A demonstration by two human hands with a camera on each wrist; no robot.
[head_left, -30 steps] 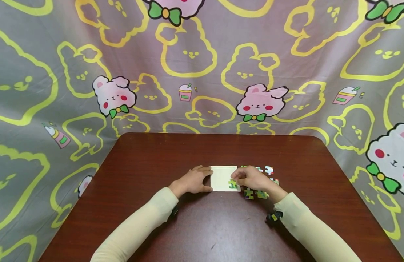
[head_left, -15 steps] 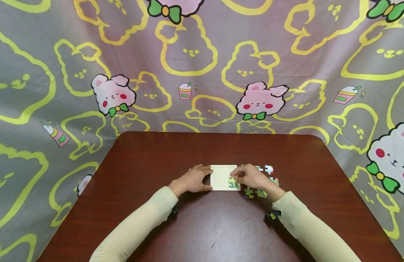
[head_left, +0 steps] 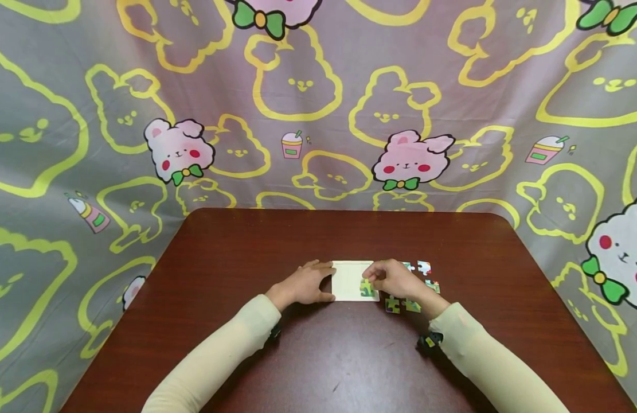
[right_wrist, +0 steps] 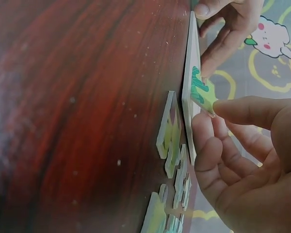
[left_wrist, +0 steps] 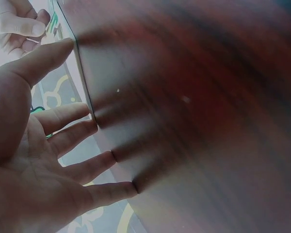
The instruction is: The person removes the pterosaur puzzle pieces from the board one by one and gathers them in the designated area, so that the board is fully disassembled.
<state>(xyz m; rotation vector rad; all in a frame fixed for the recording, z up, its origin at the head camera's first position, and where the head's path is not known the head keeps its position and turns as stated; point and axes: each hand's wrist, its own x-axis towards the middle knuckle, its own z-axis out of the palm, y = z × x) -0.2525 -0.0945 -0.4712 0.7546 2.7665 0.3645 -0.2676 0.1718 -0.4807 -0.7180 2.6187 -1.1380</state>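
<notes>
A pale, shallow puzzle tray [head_left: 346, 282] lies flat on the table. My left hand [head_left: 310, 283] is spread along its left side, with the thumb and index finger touching the edge. Straight fingers [left_wrist: 89, 167] of that hand rest their tips on the tabletop in the left wrist view. Over the tray's near right corner, my right hand [head_left: 398, 279] pinches a green-and-yellow jigsaw piece [right_wrist: 202, 91] between thumb and forefinger. The piece is tilted up from the tray in the right wrist view. My right hand hides part of the tray and some loose pieces.
Several loose jigsaw pieces [head_left: 413, 306] lie right of the tray, around and under my right hand. Another piece [head_left: 424, 268] lies beyond that hand. The brown table [head_left: 246, 246] meets a cartoon-print curtain [head_left: 318, 132] along its far and side edges.
My right fingers have shifted slightly away from me and left, and the pinched piece has turned a little. My left hand and the tray have stayed in place.
</notes>
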